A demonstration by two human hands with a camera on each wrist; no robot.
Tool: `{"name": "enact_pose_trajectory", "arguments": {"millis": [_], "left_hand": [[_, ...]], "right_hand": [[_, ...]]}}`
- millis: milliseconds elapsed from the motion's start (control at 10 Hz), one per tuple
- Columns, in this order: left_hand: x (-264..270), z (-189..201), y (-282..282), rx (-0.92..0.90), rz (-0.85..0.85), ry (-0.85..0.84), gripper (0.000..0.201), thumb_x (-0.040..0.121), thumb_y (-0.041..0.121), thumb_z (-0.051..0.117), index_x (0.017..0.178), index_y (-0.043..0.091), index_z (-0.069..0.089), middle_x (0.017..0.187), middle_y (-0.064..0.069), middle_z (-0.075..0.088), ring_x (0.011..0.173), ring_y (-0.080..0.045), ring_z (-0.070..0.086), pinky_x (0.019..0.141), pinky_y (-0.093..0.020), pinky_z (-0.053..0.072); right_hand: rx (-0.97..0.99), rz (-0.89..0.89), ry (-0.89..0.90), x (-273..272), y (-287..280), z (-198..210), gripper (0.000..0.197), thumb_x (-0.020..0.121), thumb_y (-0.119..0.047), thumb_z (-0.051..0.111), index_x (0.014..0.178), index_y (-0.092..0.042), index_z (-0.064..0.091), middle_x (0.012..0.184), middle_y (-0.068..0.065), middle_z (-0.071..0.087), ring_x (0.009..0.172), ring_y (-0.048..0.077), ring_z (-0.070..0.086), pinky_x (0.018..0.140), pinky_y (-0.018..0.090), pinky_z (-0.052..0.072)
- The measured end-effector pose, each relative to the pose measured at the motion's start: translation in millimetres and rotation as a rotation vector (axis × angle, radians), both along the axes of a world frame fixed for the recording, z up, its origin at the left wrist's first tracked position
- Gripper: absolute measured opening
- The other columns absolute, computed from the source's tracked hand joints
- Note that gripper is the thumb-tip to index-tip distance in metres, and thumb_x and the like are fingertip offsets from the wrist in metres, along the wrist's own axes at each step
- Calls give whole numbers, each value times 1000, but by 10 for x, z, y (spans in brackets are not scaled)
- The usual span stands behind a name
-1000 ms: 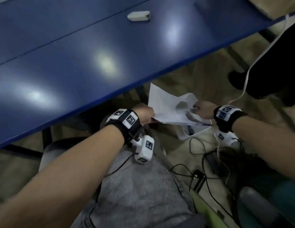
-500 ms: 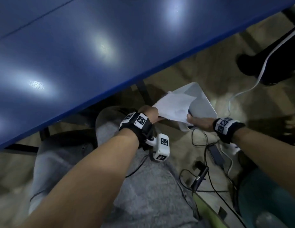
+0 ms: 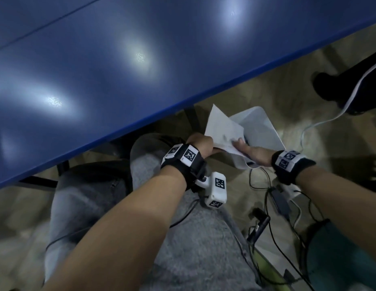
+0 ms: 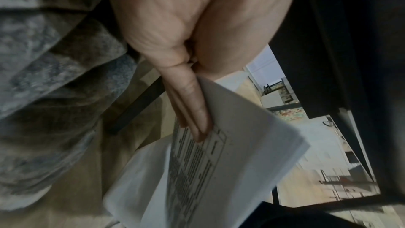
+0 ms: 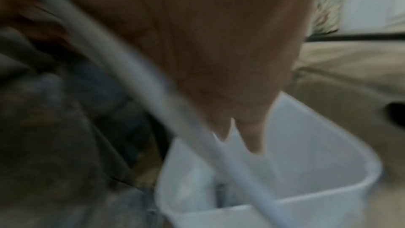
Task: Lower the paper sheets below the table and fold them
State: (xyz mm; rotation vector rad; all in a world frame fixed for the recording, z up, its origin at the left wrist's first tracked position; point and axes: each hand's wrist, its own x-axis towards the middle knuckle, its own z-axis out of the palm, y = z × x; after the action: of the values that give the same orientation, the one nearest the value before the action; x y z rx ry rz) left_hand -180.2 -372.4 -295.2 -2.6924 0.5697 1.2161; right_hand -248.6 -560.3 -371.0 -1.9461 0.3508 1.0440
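Note:
A white printed paper [image 3: 222,129] is held by both hands just below the blue table's edge, over a white plastic bin [image 3: 264,127] on the floor. My left hand [image 3: 200,143] pinches the sheet's left side. In the left wrist view its fingers [image 4: 192,110] lie along the folded paper [image 4: 252,145], which shows a printed table. My right hand [image 3: 253,153] has its thumb on top of the sheet's right side, with its fingers hidden under it. The right wrist view is blurred. There my right hand [image 5: 219,58] points into the bin [image 5: 317,179], with the paper's edge [image 5: 136,75] beside it.
The blue table [image 3: 141,70] fills the upper left. Grey trouser legs [image 3: 193,238] sit below my arms. Black cables and an adapter [image 3: 277,198] lie on the floor at the right, by a teal object [image 3: 340,259]. Another person's black shoe [image 3: 327,89] and a white cable [image 3: 321,122] are at the far right.
My hands have come closer together, and the paper now stands folded and tilted up over the white bin, which has come into view. The view has tipped down towards my lap.

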Motion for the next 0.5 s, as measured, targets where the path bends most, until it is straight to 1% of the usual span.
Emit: {"name": "enact_pose_trajectory", "arguments": {"millis": [100,200,300,400,500], "left_hand": [[-10,57,-14,62,-79,-7,48,106,38,33,124,1,57,128,-15,59,117,-33,56,96,-36,44],[-2,87,-58,131,-210,-27,33,105,10,33,126,1,56,132,-13,55,121,-34,53,98,-39,45],[-30,113,-119,153,-320,-79,33,105,12,35,128,4,58,132,-11,57,121,-31,54,98,-39,46],[-61,171,-147,115,-368,-107,34,105,12,35,129,5,58,133,-11,57,121,-29,54,97,-35,45],[-44,229,-101,138,-435,-147,34,104,8,34,130,4,56,134,-11,56,122,-30,53,93,-33,44]], "right_hand": [[-315,108,129,110,-203,-151,101,81,-85,9,150,-17,36,137,17,55,118,32,55,111,43,34],[-300,93,-178,225,17,245,95,88,-79,6,156,-16,26,157,11,38,139,28,42,117,33,22],[149,-27,-433,202,458,503,59,106,-47,25,160,-27,12,164,-13,12,149,1,12,116,16,6],[140,84,-409,249,565,319,56,107,-44,15,159,-29,3,161,-20,0,144,-7,-4,116,17,-4],[200,-147,43,395,341,107,52,108,-39,22,159,-29,12,163,3,11,149,12,12,121,31,9]]}}
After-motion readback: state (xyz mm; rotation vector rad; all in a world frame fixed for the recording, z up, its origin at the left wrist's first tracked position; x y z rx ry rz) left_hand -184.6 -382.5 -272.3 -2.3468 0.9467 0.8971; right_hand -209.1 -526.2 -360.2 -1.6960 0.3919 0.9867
